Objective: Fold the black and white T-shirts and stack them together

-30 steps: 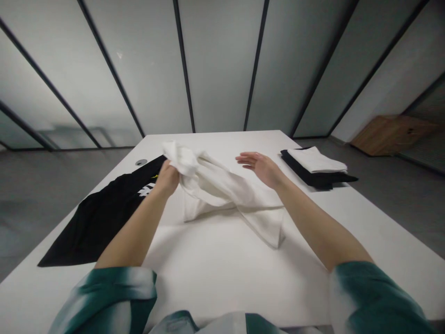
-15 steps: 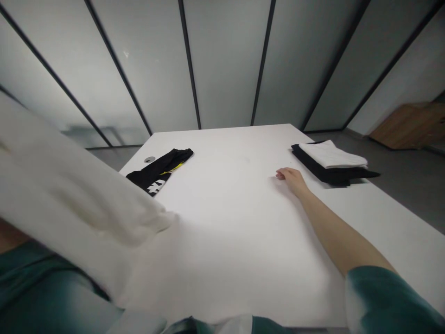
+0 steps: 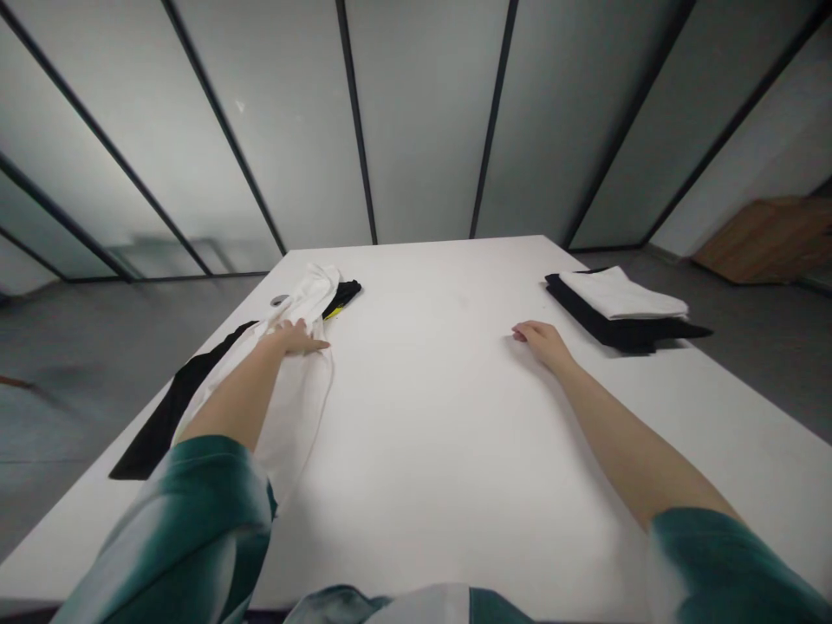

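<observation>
White cloth (image 3: 295, 407) lies directly below the spread, open fingers of the left hand (image 3: 289, 336), with the black garment (image 3: 162, 416) showing under it to their left, while the right hand (image 3: 544, 341), its fingers loosely closed, is well apart, the folded pile (image 3: 624, 295) being beyond those fingers, to their right.
</observation>
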`<state>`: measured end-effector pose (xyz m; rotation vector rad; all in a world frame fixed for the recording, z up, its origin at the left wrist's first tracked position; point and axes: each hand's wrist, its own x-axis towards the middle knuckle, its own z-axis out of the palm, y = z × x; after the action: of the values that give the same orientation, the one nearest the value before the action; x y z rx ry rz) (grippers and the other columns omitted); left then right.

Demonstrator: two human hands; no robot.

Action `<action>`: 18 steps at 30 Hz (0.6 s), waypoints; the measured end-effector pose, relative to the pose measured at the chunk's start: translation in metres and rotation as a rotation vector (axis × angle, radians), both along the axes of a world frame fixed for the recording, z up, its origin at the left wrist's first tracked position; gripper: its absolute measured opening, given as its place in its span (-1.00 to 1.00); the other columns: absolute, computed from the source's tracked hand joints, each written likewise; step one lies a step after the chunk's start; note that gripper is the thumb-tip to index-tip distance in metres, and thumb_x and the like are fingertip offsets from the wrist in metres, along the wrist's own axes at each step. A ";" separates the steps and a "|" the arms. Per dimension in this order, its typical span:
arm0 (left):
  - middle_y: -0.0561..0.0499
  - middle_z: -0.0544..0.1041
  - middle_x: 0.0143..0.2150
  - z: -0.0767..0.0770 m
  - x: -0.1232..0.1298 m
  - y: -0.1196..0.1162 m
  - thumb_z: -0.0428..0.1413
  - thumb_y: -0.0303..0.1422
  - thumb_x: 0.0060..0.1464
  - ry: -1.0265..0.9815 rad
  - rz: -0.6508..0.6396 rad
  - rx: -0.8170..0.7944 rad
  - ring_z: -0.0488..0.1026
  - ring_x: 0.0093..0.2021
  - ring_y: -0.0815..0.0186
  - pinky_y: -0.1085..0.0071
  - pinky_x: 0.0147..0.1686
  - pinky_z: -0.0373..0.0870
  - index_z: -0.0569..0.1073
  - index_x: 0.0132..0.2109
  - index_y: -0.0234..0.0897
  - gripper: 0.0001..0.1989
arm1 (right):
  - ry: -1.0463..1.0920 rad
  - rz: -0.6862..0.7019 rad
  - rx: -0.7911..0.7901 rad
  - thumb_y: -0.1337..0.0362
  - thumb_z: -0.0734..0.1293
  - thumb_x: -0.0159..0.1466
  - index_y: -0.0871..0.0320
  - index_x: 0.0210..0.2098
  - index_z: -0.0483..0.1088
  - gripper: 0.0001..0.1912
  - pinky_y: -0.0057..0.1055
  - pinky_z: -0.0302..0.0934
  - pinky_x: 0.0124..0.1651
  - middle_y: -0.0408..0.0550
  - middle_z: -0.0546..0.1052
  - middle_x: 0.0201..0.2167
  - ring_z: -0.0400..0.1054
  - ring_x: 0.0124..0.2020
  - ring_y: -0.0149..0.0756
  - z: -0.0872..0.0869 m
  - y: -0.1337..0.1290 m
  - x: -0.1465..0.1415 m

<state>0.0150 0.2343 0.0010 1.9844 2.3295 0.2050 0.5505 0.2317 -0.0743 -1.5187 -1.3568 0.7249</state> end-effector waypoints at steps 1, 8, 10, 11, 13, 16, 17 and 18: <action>-0.61 0.28 0.26 -0.013 -0.001 -0.004 0.24 0.17 -0.22 0.028 0.057 -0.071 0.17 0.28 -0.47 -0.24 0.08 0.22 0.31 0.22 -0.56 0.03 | -0.011 -0.001 0.004 0.19 0.33 0.10 0.13 -0.57 0.49 -0.80 -0.32 0.26 -0.19 -0.06 0.56 -0.55 0.39 -0.40 -0.25 -0.001 0.001 0.000; -0.47 0.19 0.36 -0.009 -0.028 -0.002 0.12 -0.22 -0.06 0.179 -0.018 -0.297 0.17 0.35 -0.19 0.07 0.18 0.24 0.15 0.34 -0.49 -0.16 | -0.048 -0.022 0.032 0.21 0.29 0.11 0.15 -0.49 0.48 -0.81 -0.31 0.24 -0.20 -0.05 0.54 -0.52 0.37 -0.40 -0.24 -0.005 0.001 -0.003; -0.46 0.17 0.38 0.002 -0.016 0.005 0.12 -0.23 -0.06 0.209 -0.040 -0.196 0.13 0.36 -0.21 0.02 0.20 0.21 0.11 0.36 -0.50 -0.14 | -0.075 -0.096 0.104 0.23 0.25 0.13 0.17 -0.40 0.50 -0.79 -0.30 0.25 -0.19 -0.02 0.55 -0.47 0.38 -0.38 -0.21 0.000 0.002 -0.001; -0.43 0.14 0.39 0.006 -0.005 0.008 0.11 -0.22 -0.03 0.202 -0.086 -0.114 0.10 0.38 -0.19 0.02 0.24 0.17 0.08 0.38 -0.49 -0.14 | -0.117 -0.156 0.151 0.24 0.23 0.13 0.18 -0.36 0.50 -0.77 -0.28 0.25 -0.16 0.00 0.56 -0.43 0.38 -0.35 -0.19 0.005 0.003 0.002; -0.35 0.13 0.42 0.012 0.028 0.011 0.07 -0.21 0.04 0.143 -0.228 0.052 0.08 0.40 -0.09 0.10 0.31 0.09 0.04 0.39 -0.46 -0.17 | -0.277 -0.302 0.234 0.29 0.20 0.13 0.20 -0.28 0.51 -0.72 -0.20 0.24 -0.06 0.09 0.57 -0.32 0.39 -0.26 -0.12 0.017 0.007 0.014; -0.25 0.19 0.40 0.010 0.090 0.006 0.03 -0.20 0.11 -0.002 -0.465 0.174 0.14 0.38 0.02 0.19 0.33 0.06 0.08 0.39 -0.40 -0.25 | -0.590 -0.518 0.246 0.32 0.21 0.14 0.25 -0.13 0.51 -0.63 -0.03 0.15 0.08 0.23 0.53 -0.10 0.32 -0.03 0.05 0.038 0.013 0.044; -0.23 0.21 0.39 0.005 0.111 0.001 0.03 -0.20 0.11 -0.049 -0.528 0.177 0.16 0.37 0.03 0.18 0.33 0.06 0.11 0.37 -0.38 -0.27 | -0.680 -0.569 0.212 0.32 0.23 0.14 0.28 -0.06 0.50 -0.59 0.03 0.11 0.10 0.28 0.49 -0.02 0.28 0.04 0.11 0.043 0.014 0.056; -0.23 0.24 0.38 -0.001 0.132 -0.004 0.04 -0.20 0.11 -0.093 -0.585 0.174 0.17 0.37 0.03 0.16 0.33 0.06 0.14 0.36 -0.37 -0.29 | -0.753 -0.605 0.157 0.31 0.25 0.14 0.30 -0.01 0.47 -0.56 0.07 0.09 0.11 0.33 0.46 0.03 0.25 0.09 0.16 0.047 0.014 0.068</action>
<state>0.1465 0.2307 0.0004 2.5669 1.6282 0.4533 0.6182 0.2461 -0.0270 -2.0213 -1.2996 -0.3665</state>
